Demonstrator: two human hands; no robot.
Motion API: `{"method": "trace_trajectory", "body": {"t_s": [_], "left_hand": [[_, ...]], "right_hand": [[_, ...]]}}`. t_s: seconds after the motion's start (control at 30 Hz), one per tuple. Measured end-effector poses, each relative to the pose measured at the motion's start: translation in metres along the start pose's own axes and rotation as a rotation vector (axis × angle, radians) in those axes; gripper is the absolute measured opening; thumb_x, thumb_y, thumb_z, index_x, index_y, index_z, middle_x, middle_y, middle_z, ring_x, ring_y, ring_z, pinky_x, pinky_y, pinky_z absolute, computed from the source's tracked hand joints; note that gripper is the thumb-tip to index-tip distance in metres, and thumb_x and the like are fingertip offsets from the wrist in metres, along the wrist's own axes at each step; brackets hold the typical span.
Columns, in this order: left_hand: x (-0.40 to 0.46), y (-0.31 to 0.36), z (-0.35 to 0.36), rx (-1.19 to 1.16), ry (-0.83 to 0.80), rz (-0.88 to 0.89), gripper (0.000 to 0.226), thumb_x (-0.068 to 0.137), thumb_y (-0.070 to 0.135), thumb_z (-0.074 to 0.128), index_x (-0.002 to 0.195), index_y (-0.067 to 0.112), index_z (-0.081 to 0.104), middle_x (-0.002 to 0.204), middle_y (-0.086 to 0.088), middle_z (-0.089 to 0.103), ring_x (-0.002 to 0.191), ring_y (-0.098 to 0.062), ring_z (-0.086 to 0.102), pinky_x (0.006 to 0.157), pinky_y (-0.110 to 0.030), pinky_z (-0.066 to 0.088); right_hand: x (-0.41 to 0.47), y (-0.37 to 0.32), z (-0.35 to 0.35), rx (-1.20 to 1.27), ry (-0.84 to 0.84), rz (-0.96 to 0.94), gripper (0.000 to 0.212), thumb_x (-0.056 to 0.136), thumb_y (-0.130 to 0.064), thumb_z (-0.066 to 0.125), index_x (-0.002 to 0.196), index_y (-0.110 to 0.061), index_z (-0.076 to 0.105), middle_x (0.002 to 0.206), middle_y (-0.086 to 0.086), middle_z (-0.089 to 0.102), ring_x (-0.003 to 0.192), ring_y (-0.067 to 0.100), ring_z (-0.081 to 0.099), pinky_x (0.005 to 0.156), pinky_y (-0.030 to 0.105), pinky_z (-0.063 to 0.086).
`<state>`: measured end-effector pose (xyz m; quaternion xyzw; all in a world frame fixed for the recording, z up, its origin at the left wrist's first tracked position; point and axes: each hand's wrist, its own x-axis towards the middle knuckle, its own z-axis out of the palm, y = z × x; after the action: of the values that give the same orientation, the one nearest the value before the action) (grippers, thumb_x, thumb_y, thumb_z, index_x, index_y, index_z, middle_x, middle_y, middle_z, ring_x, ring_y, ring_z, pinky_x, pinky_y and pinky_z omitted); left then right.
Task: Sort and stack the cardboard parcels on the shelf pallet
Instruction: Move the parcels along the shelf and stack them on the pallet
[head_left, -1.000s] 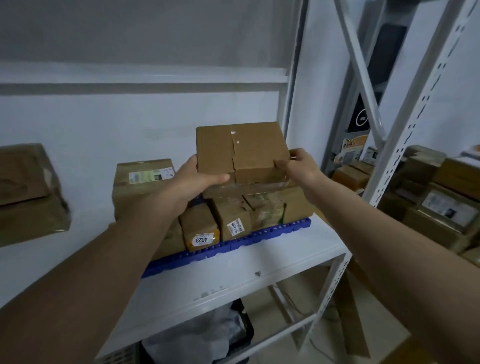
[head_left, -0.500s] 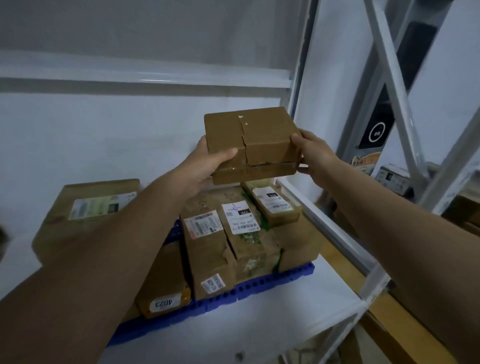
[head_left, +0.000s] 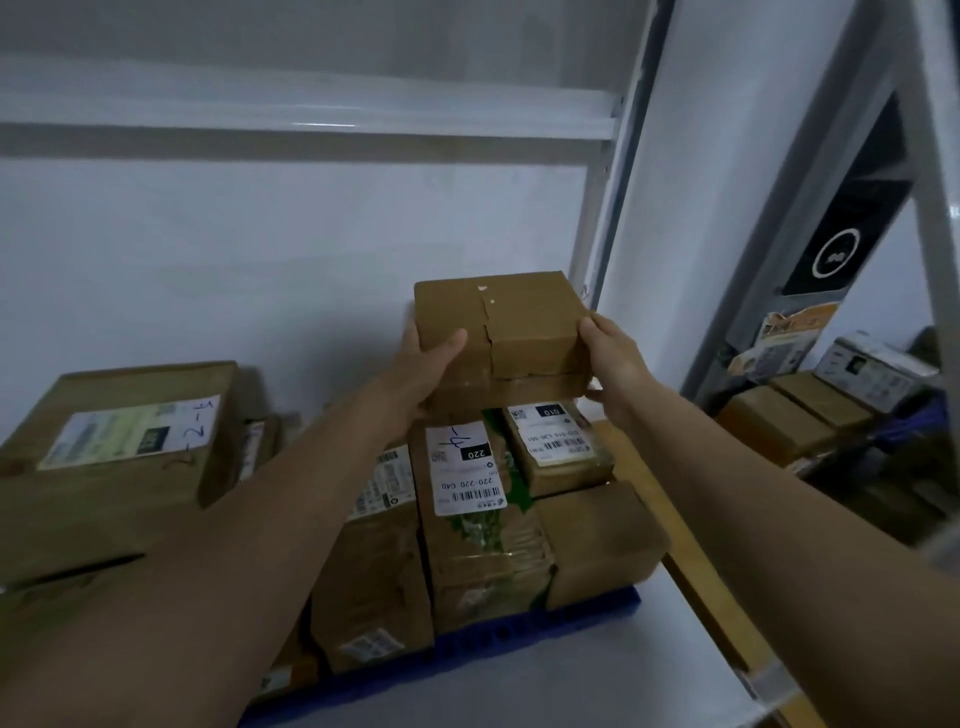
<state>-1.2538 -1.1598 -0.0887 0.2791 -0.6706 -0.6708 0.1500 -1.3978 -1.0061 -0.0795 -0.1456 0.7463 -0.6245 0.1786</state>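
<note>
A: State the position of the box (head_left: 501, 325).

B: The box is held between both hands, above the rear of the parcel stack; whether its underside touches the parcels below cannot be determined.

A: Left hand (head_left: 426, 371)?

B: Clamped on the box's left side; thumb (head_left: 448, 345) laid across the near face, fingers wrapped behind and mostly hidden.

A: Right hand (head_left: 613, 358)?

B: Clamped on the box's right side; thumb at the near right edge, fingers curled under the lower right corner.

A: What lies below the hands?

B: Directly beneath the right hand, a small parcel (head_left: 558, 449) with a white label marked 010; beneath and nearer than the left hand, a parcel with green tape (head_left: 480, 519) and a label marked 220; just left of that one, a long parcel (head_left: 376, 566) partly covered by the left forearm; nearer than the right wrist, a plain parcel (head_left: 597, 540); all rest on a blue pallet (head_left: 519, 636) on the white shelf (head_left: 597, 686).

A: Further left?

B: A large flat parcel (head_left: 119, 447) well left of the left forearm, label facing up.
</note>
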Motion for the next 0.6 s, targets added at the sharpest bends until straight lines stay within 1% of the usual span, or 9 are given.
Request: {"method": "trace_trajectory", "body": {"t_s": [0.07, 0.17, 0.2, 0.27, 0.33, 0.37, 0.43, 0.53, 0.6], "left_hand": [[0.004, -0.005, 0.004, -0.019, 0.023, -0.030, 0.069, 0.089, 0.048, 0.059, 0.147, 0.035, 0.024, 0.133, -0.002, 0.054, 0.112, -0.026, 0.056, 0.098, -0.052, 0.045], [0.007, -0.009, 0.011, -0.030, 0.062, -0.043, 0.065, 0.089, 0.050, 0.059, 0.144, 0.037, 0.029, 0.128, -0.001, 0.056, 0.109, -0.024, 0.058, 0.095, -0.046, 0.049], [0.007, -0.009, 0.013, -0.039, 0.071, -0.040, 0.064, 0.089, 0.050, 0.059, 0.144, 0.038, 0.029, 0.127, 0.000, 0.056, 0.108, -0.022, 0.058, 0.092, -0.042, 0.050], [0.008, -0.013, 0.016, -0.069, 0.086, -0.038, 0.066, 0.089, 0.051, 0.058, 0.145, 0.039, 0.024, 0.129, 0.002, 0.053, 0.108, -0.020, 0.058, 0.090, -0.041, 0.051], [0.008, -0.018, 0.018, -0.098, 0.110, -0.039, 0.072, 0.088, 0.054, 0.056, 0.148, 0.043, 0.017, 0.133, 0.002, 0.049, 0.110, -0.021, 0.056, 0.096, -0.047, 0.048], [0.008, -0.020, 0.019, -0.110, 0.122, -0.045, 0.074, 0.088, 0.056, 0.055, 0.148, 0.045, 0.014, 0.135, 0.003, 0.048, 0.111, -0.021, 0.056, 0.097, -0.050, 0.047], [0.008, -0.024, 0.021, -0.133, 0.142, -0.063, 0.074, 0.086, 0.062, 0.053, 0.147, 0.047, 0.014, 0.138, 0.003, 0.048, 0.114, -0.023, 0.056, 0.098, -0.053, 0.045], [0.009, -0.029, 0.025, -0.164, 0.170, -0.114, 0.079, 0.080, 0.072, 0.051, 0.146, 0.048, 0.016, 0.145, 0.000, 0.043, 0.127, -0.030, 0.047, 0.102, -0.060, 0.037], [0.010, -0.032, 0.027, -0.171, 0.177, -0.126, 0.081, 0.077, 0.077, 0.047, 0.146, 0.045, 0.019, 0.148, -0.002, 0.040, 0.131, -0.031, 0.043, 0.105, -0.059, 0.035]], "right_hand": [[0.007, 0.009, 0.000, 0.001, -0.015, 0.020, 0.039, 0.100, -0.032, 0.035, 0.138, -0.028, 0.045, 0.117, -0.003, 0.050, 0.101, 0.018, 0.047, 0.081, 0.037, 0.042], [0.017, 0.020, -0.001, 0.013, -0.023, 0.044, 0.040, 0.099, -0.032, 0.032, 0.136, -0.027, 0.047, 0.123, 0.000, 0.052, 0.105, 0.019, 0.049, 0.091, 0.040, 0.044], [0.019, 0.022, -0.001, 0.027, -0.023, 0.044, 0.040, 0.099, -0.032, 0.032, 0.136, -0.027, 0.047, 0.122, 0.001, 0.052, 0.101, 0.017, 0.050, 0.087, 0.038, 0.045], [0.023, 0.026, -0.001, 0.040, -0.021, 0.033, 0.040, 0.099, -0.033, 0.031, 0.135, -0.027, 0.047, 0.116, 0.000, 0.052, 0.088, 0.012, 0.050, 0.073, 0.031, 0.043], [0.027, 0.029, -0.001, 0.019, -0.016, 0.011, 0.040, 0.099, -0.034, 0.031, 0.134, -0.024, 0.048, 0.109, 0.001, 0.052, 0.078, 0.009, 0.047, 0.060, 0.027, 0.037], [0.029, 0.030, -0.001, 0.011, -0.012, 0.004, 0.041, 0.099, -0.035, 0.031, 0.133, -0.022, 0.050, 0.107, 0.002, 0.053, 0.076, 0.010, 0.047, 0.057, 0.026, 0.035], [0.032, 0.032, -0.001, 0.004, -0.027, 0.024, 0.044, 0.098, -0.040, 0.032, 0.134, -0.022, 0.049, 0.104, 0.001, 0.056, 0.076, 0.012, 0.050, 0.055, 0.026, 0.035], [0.032, 0.034, 0.000, 0.007, -0.074, 0.109, 0.051, 0.093, -0.054, 0.033, 0.130, -0.022, 0.047, 0.094, -0.003, 0.057, 0.080, 0.015, 0.054, 0.056, 0.029, 0.038], [0.030, 0.034, 0.000, 0.018, -0.089, 0.153, 0.052, 0.090, -0.061, 0.035, 0.122, -0.022, 0.049, 0.089, -0.003, 0.057, 0.080, 0.018, 0.056, 0.056, 0.030, 0.039]]}}
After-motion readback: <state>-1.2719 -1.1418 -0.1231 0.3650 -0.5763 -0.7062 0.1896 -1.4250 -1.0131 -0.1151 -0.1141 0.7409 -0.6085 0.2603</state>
